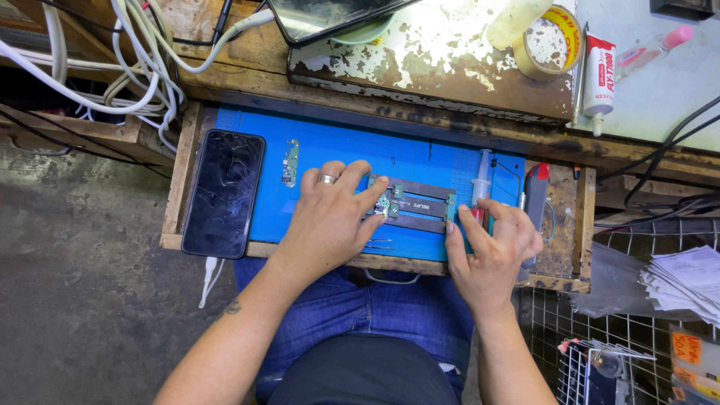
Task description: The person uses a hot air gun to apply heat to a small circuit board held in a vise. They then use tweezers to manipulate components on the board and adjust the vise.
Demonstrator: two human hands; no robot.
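Head view showed a person seated at a pull-out wooden tray (568, 255) covered w/ a blue work mat (330, 146). The left hand (328, 223) lay flat on the mat, fingers spread and not clenched, grasping nothing; its fingertips (380, 182) pressed on the left end of a dark board holder (417, 205), right beside a small green circuit board (387, 202) clamped in it. A ring was on one finger of this hand. The right hand (491, 251) was at the right end of the holder, thumb touching its lower right corner, other fingers curled loosely; whether it gripped sth, I cannot tell. A syringe (482, 178) lay on the mat just above the right hand, approx. touching its knuckles. Thin tweezers (379, 244) lay on the mat under the holder, near the left hand. A second small green board (290, 163) lay on the mat, apart from both hands. A black phone (223, 193) lay face up at the left edge of the tray. On the upper bench stood a tape roll (555, 43) and a glue tube (599, 73).
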